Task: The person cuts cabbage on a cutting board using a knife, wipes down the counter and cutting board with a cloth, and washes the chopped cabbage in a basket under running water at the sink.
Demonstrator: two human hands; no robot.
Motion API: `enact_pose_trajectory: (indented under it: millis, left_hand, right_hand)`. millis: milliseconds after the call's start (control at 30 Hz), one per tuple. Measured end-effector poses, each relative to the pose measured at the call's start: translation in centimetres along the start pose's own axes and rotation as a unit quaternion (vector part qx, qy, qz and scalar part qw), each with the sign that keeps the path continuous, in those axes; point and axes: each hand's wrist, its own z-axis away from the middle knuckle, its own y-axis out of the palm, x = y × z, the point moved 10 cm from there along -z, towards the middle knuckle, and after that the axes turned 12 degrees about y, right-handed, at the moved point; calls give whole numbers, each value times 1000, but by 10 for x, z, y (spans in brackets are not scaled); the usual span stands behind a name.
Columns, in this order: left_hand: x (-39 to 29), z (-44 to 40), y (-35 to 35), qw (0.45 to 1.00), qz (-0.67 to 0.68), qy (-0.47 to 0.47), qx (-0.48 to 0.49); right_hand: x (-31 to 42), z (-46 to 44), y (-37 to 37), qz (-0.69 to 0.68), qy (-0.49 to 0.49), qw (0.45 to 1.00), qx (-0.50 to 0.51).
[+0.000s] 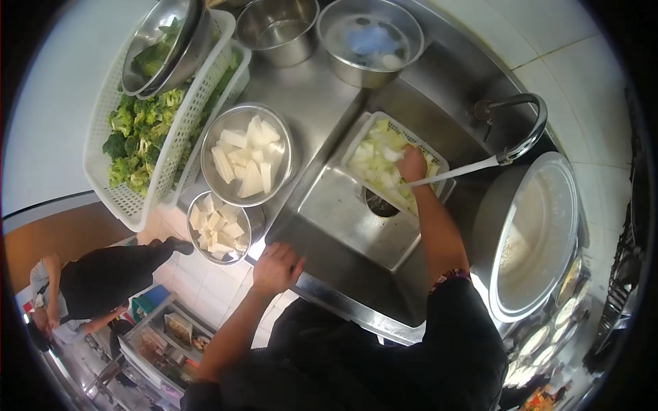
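My right hand reaches into a white plastic basket in the sink, among pale green chopped cabbage. Its fingers are hidden by the hand and leaves, so whether they grip any is unclear. From the curved tap, a white spout or stream slants down across the basket by my wrist. My left hand is by the sink's front edge, fingers curled in a loose fist, nothing visible in it. Nearest to it is a steel pot of pale cut chunks.
A steel bowl holds white slabs. Left of it, a white basket holds broccoli, with steel bowls on top. Steel pots stand at the back. A large white-rimmed tub is at right. Another person works at lower left.
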Motion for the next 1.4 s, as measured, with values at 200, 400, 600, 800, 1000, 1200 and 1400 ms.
enact_pose_trajectory:
  millis: [200, 400, 600, 800, 1000, 1200, 1400]
  left_hand:
    - [0, -2, 3, 1000, -12, -5, 16]
    - [8, -3, 9, 999, -17, -17, 39]
    - [6, 1, 11, 999, -7, -14, 42]
    - [2, -2, 5, 1000, 3, 0, 23]
    - [4, 3, 10, 1000, 3, 8, 25]
    - [-1, -1, -1, 1000, 2, 13, -13]
    - [-8, 0, 0, 999, -8, 44, -13]
  right_hand:
    - [91, 33, 6, 116, -65, 985, 114]
    - [97, 23, 63, 133, 26, 984, 116]
    - [73, 12, 45, 121, -122, 985, 20]
    - [42, 76, 0, 47, -111, 991, 60]
    - [14, 101, -49, -62, -98, 958, -261]
    - [-61, 202, 105, -733, 406, 534, 113]
    - [-75, 117, 174, -871, 252, 379, 183]
